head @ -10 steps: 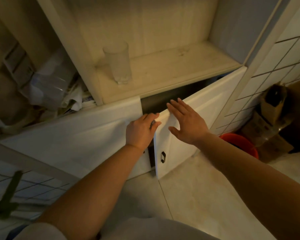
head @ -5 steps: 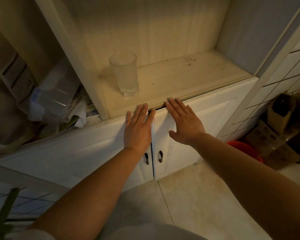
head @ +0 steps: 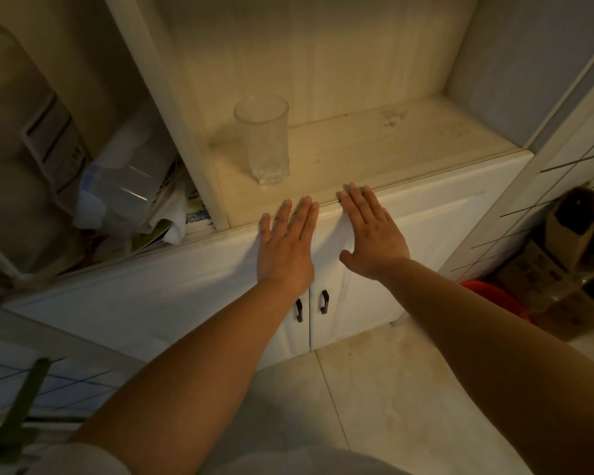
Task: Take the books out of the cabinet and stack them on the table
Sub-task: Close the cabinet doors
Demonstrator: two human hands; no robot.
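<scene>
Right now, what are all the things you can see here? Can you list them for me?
cabinet doors: two, white, shut, below the shelf
door handles: two, dark, side by side near the seam where the doors meet
glass: one, clear, upright on the shelf
shelf: one, cream, above the doors
clutter: a heap, whitish plastic and papers, in the left compartment; single items hard to tell
bucket: one, red, on the floor at right, partly hidden
cardboard boxes: a few, brown, right corner
floor: pale tiles
left hand: one, flat on the left door
right hand: one, flat on the right door
</scene>
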